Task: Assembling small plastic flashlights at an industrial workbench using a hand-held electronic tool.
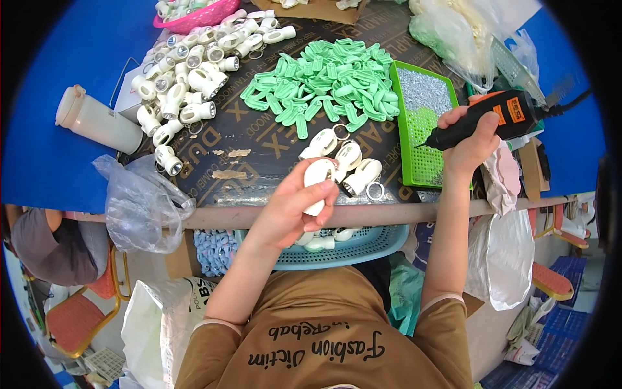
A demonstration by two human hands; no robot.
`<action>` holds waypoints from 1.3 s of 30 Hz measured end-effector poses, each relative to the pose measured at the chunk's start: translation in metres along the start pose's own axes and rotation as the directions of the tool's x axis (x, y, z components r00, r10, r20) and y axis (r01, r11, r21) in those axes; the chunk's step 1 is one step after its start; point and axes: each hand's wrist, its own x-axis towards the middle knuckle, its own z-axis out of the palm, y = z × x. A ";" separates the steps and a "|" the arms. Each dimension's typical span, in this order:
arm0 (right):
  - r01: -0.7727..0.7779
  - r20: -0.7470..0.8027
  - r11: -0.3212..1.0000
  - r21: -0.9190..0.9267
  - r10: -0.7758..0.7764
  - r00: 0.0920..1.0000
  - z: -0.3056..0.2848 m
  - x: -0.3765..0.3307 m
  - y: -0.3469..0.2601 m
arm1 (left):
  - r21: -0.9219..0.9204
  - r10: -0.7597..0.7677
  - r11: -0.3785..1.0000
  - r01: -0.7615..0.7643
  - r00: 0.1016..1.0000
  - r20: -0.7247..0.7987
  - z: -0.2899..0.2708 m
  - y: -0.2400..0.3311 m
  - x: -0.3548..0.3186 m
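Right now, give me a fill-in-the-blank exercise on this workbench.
1. The left hand holds a ____ plastic piece.
2. The right hand grips a black and orange ____.
3. The screwdriver's tip points into a ____ tray.
4. The heap of clips is ____.

Missing words: white; electric screwdriver; green; green

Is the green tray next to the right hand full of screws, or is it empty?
Partly filled. The green tray holds a heap of small silvery pieces in its far half; the near half shows bare green mesh, where the tool's tip in the right hand points.
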 end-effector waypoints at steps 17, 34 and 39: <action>-0.268 0.506 0.856 0.442 0.009 0.863 0.080 -0.025 -0.072 | 0.049 -0.113 0.993 0.110 0.992 0.063 -0.001 -0.002 0.005; -0.402 0.556 0.751 0.524 0.056 0.829 0.090 -0.033 -0.056 | 0.045 -0.108 0.993 0.107 0.994 0.022 0.003 -0.003 0.005; -0.249 0.636 0.956 0.152 0.098 0.766 0.097 -0.034 -0.079 | 0.055 -0.111 0.993 0.109 0.993 0.029 0.004 -0.001 0.004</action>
